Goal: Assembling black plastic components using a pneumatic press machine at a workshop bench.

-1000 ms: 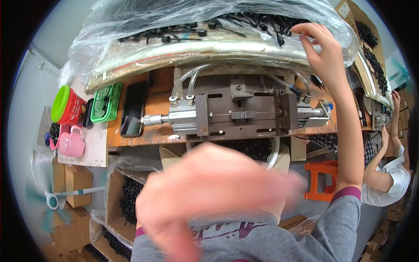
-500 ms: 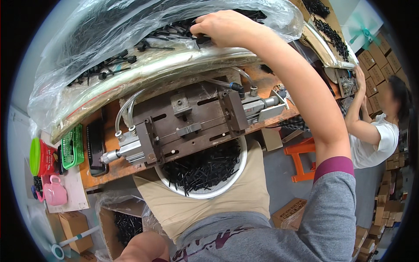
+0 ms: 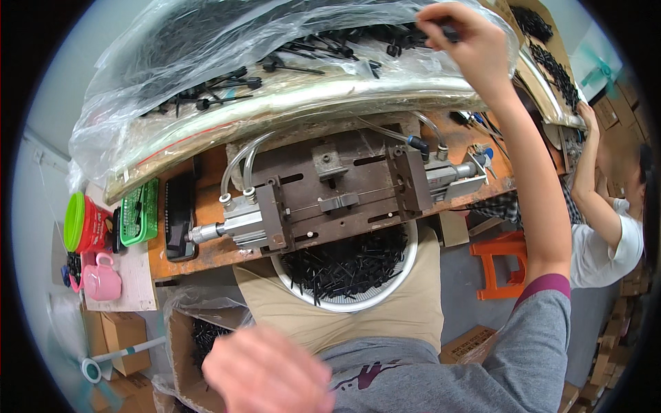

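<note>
as the right hand pinches a black part at the right end of the pile, the loose film could snag it and drag others onto the surface; the blurred left hand's state i cannot tell.
</note>
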`<state>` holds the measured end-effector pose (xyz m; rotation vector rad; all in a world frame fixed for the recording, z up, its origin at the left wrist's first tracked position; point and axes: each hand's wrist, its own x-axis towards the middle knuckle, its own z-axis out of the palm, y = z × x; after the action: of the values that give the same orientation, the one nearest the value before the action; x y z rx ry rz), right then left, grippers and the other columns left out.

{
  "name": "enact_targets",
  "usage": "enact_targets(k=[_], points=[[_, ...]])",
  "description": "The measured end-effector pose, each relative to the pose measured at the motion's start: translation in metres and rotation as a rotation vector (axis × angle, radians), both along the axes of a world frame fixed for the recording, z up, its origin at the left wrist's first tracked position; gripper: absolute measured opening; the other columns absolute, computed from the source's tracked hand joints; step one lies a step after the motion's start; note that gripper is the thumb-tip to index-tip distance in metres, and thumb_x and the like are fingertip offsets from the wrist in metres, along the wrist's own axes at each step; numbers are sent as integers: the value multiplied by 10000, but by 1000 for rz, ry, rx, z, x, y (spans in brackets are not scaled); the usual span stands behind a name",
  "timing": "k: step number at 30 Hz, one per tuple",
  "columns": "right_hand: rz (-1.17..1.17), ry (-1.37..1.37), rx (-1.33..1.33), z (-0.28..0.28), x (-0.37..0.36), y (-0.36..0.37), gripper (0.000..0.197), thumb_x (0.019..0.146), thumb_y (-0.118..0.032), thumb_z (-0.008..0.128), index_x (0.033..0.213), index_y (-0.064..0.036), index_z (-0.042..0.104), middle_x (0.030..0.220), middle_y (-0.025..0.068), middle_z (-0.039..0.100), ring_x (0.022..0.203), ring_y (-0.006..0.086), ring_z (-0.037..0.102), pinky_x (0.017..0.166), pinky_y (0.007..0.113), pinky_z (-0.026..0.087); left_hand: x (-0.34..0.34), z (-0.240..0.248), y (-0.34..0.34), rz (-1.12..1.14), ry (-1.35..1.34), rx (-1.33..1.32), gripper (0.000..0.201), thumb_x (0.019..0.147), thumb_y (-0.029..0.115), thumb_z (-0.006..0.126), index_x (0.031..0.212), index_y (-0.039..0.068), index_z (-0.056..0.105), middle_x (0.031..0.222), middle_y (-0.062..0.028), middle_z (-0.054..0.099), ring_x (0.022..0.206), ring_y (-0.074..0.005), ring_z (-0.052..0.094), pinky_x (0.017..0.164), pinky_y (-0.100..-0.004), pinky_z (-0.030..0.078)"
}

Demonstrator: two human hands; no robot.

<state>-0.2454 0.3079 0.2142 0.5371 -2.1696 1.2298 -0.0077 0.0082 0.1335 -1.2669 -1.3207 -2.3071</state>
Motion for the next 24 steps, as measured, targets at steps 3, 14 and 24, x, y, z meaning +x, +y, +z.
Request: enact_targets(k=[3, 14, 24], points=[[35, 90, -109, -10, -10, 42, 134, 918, 3, 687, 1046, -3, 727, 992, 70, 718, 825, 129, 672, 741, 261, 546, -22, -16, 11, 445, -78, -406, 192, 848, -94, 650, 1021, -42, 716, 854, -112, 745, 828, -224, 728, 723, -285, 583], [519, -690, -729, -63, 111, -32, 210, 908, -26, 719, 1101, 33, 662, 920, 114, 717, 715, 135, 686, 639, 269, 569, -67, -18, 47, 388, -383, -359, 536, 856, -162, 664, 1372, -47, 575, 1301, -228, 633, 1085, -274, 695, 913, -339, 593], [311, -537, -692, -85, 134, -18, 165, 928, 11, 686, 1088, 46, 671, 897, 137, 720, 708, 141, 684, 640, 260, 565, -36, -52, 52, 828, -65, -864, 293, 726, 41, 850, 998, 5, 747, 1223, -145, 699, 844, -204, 716, 722, -295, 596]])
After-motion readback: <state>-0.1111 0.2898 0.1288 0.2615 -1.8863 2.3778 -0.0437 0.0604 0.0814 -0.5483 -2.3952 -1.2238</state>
